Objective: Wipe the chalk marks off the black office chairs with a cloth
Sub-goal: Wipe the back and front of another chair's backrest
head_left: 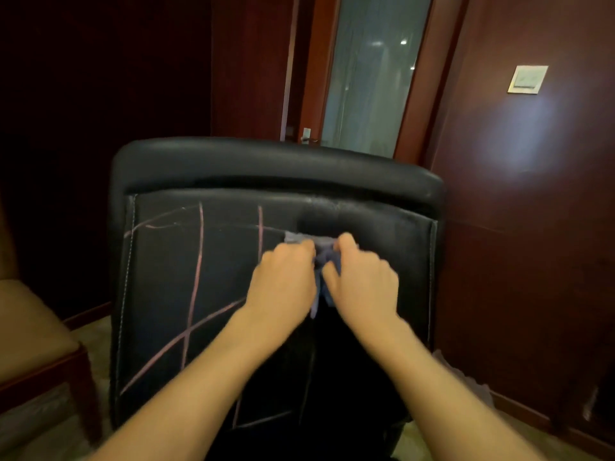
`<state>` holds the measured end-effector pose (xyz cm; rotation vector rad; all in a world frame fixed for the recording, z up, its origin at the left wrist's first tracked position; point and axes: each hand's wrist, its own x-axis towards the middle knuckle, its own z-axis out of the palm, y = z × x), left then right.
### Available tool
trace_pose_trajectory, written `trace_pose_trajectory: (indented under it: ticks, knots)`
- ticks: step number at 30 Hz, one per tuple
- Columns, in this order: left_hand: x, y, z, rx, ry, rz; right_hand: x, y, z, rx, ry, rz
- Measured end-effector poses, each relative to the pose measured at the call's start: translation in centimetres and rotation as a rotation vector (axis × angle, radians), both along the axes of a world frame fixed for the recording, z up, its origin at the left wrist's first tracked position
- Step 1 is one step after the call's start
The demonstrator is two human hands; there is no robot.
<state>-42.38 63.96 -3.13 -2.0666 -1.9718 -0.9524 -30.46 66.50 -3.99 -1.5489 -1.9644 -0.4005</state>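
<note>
The cloth (324,257), a bluish rag, was bunched between 2 hands against the upper back of the black office chair (276,261). The left hand (283,281) and right hand (362,281) reached forward side by side, knuckles up, fingers curled round the fabric, which showed in the gap between them and hung below. Pink chalk marks (196,271) crossed the leather to the left of the hands.
</note>
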Motion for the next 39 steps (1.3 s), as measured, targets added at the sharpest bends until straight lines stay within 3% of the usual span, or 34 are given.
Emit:
trace_pose_trajectory:
  ticks: [5,8,12,15,19,23,24,28,31,34,37,39]
  knots:
    - [0.0,-2.5,-6.3,-0.007,-0.052,-0.047,1.1,-2.4,-6.6,-0.157,0.095,0.091]
    - [-1.0,-3.4,-7.8,0.144,-0.251,-0.093,2.6,-3.3,-6.4,-0.179,0.147,0.220]
    - [-0.9,-5.0,-6.1,0.374,-0.591,-0.248,3.5,-4.7,-4.3,-0.125,0.426,0.448]
    - [-0.7,-6.0,-4.3,0.194,-0.930,-0.419,3.5,-5.8,-2.3,-0.019,0.527,0.535]
    - [-1.2,-5.5,-2.8,0.026,-1.112,-0.450,3.2,-5.9,-1.0,0.039,0.510,0.568]
    - [-1.4,-4.6,-0.9,-0.072,-1.496,-0.541,2.7,-5.4,-0.2,0.023,0.638,0.632]
    - [-1.5,-4.3,-0.6,-0.034,-1.451,-0.545,2.7,-5.1,0.1,0.028,0.644,0.629]
    - [-2.1,-2.6,0.5,0.254,-0.865,-0.462,2.5,-2.9,2.3,0.116,0.538,0.555]
    - [-1.8,-0.6,2.4,0.238,-0.589,-0.275,1.9,-0.3,3.4,0.192,0.327,0.421]
    - [-0.6,0.7,2.5,0.157,-0.363,-0.154,1.4,1.3,2.4,0.144,0.118,0.251]
    - [0.3,0.5,0.1,0.128,-0.051,-0.035,1.0,0.9,0.3,0.171,0.024,0.243]
    - [0.5,-0.2,-1.2,0.120,0.047,0.018,0.6,0.4,-0.8,0.203,0.003,0.268]
